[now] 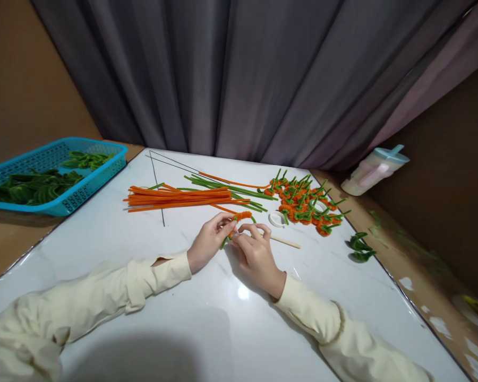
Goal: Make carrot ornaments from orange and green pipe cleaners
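Note:
My left hand [209, 240] pinches a small coiled orange pipe cleaner [242, 216] with a green stem end, held just above the white table [143, 254]. My right hand [255, 252] meets it from the right, fingers closed on the same piece and on a thin wooden stick [286, 242] that lies out to the right. Beyond the hands lies a bundle of straight orange pipe cleaners [175, 197] and green ones [231, 188]. A heap of finished orange coils with green stems [306, 204] sits at the back right.
A white tape roll [278, 218] lies by the heap. A blue basket [75, 199] with green pieces stands at the left edge. A loose green curl [360, 248] rests near the right edge, a lidded plastic container [372, 170] beyond it. Grey curtains hang behind.

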`<state>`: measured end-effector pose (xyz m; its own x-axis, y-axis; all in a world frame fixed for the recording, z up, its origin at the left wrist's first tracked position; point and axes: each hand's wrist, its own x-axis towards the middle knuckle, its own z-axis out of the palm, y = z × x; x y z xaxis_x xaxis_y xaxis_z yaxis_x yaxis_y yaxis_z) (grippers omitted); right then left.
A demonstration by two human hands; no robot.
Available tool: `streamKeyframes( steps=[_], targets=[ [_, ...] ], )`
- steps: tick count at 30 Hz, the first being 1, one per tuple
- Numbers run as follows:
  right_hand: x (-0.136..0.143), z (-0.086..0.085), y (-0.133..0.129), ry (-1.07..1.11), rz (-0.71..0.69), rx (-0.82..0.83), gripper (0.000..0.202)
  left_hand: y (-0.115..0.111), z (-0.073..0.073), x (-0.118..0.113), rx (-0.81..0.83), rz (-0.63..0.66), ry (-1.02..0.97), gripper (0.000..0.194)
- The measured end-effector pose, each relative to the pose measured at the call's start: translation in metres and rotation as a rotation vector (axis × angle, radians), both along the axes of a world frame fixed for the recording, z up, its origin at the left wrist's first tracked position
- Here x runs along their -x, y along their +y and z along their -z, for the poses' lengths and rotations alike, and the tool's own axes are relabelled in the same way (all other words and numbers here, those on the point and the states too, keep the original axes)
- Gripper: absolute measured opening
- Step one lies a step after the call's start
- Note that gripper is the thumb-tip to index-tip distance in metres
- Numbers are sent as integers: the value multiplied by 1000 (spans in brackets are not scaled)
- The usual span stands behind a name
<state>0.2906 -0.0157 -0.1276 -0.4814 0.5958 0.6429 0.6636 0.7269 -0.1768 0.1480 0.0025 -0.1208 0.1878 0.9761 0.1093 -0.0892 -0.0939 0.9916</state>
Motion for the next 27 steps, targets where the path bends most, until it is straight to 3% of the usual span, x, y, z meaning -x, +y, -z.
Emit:
streamKeyframes(
  steps=[10,14,17,22,27],
  targets=[
    [-3,-10,-1,54,21,-64,16,-2,0,4,-139,-103,290,23],
    [-11,-14,1,30,28,-199,36,-1,-3,7,-335,-133,419,19],
    [-15,-14,3,-24,8,-195,38,-4,-5,8,-444,-113,486,17],
    [-14,-13,4,48,-15,-119,26,-8,-5,8,-406,-73,517,17],
    [-13,-12,4,89,55,-88,15,-7,-6,9,-302,62,312,23]
  ],
)
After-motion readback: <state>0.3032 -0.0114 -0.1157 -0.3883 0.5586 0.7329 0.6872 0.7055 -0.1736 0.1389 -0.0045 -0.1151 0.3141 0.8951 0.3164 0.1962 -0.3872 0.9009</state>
